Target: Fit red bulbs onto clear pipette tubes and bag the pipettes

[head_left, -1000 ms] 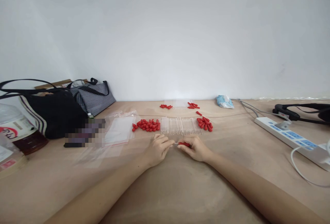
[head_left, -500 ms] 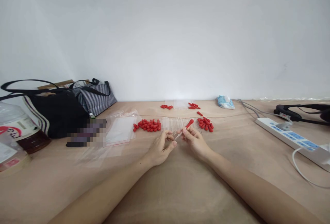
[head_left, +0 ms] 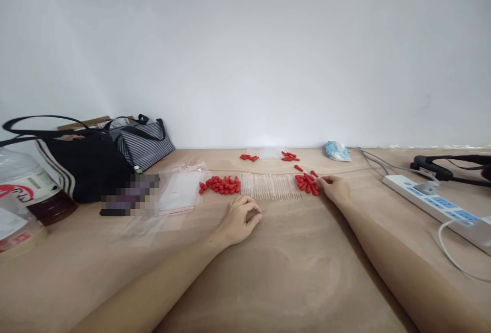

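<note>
My left hand (head_left: 241,222) rests on the table, fingers loosely curled, thumb apart, with nothing visible between them. Just beyond it lies a row of clear thin tubes (head_left: 268,186), side by side. A pile of red rubber bulbs (head_left: 221,185) sits at the row's left end. At its right end is a second, smaller group of red bulbs (head_left: 306,183). My right hand (head_left: 334,190) is at that group's right edge, fingertips closed together. One red bulb (head_left: 314,173) lies right by these fingertips; whether they grip it or a tube is hidden.
Farther back, more red bulbs (head_left: 249,157) flank a clear bag (head_left: 270,153). Zip bags (head_left: 180,192), a black bag (head_left: 86,169), a striped bag (head_left: 148,143) and bottles (head_left: 36,184) stand left. At right are a power strip (head_left: 437,207), cables and a blue mask (head_left: 337,151).
My right hand has moved right, from beside my left hand to the right-hand group of bulbs. The red-bulbed tube no longer shows between my hands. My left hand has barely moved.
</note>
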The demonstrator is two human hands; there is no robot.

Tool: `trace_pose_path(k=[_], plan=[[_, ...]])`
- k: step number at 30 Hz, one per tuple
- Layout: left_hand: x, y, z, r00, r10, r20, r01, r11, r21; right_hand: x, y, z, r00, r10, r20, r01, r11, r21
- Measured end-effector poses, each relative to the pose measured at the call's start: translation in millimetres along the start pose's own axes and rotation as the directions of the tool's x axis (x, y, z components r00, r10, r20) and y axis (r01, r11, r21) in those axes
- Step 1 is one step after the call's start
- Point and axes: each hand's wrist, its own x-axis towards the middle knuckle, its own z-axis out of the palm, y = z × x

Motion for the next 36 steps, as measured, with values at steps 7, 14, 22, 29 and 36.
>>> trace_pose_path(k=[7, 14, 22, 29, 36], plan=[[0, 0, -0.2, 1.0, -0.004, 0.025, 0.003, 1.0, 0.02, -4, -6, 0, 0.999, -0.034, -0.038, 0.031, 0.997, -0.073], [0, -1, 2.5, 0.995, -0.083, -0.046, 0.087, 0.992, 0.087, -10, -15, 4, 0.991, -0.133, 0.019, 0.135, 0.976, -0.169], [27, -13, 0.4, 0.945, -0.243, -0.217, 0.306, 0.891, 0.335, -12, -18, 8, 0.994, -0.109, 0.017, 0.11, 0.981, -0.161], [66, -18, 8.5, 0.909, -0.369, -0.195, 0.414, 0.742, 0.528, -27, -32, 7, 0.945, -0.292, -0.145, 0.303, 0.951, 0.063], [80, -17, 14.1, 0.892, -0.417, -0.175, 0.437, 0.695, 0.571, -64, -56, 17, 0.823, -0.567, -0.037, 0.558, 0.792, 0.248]])
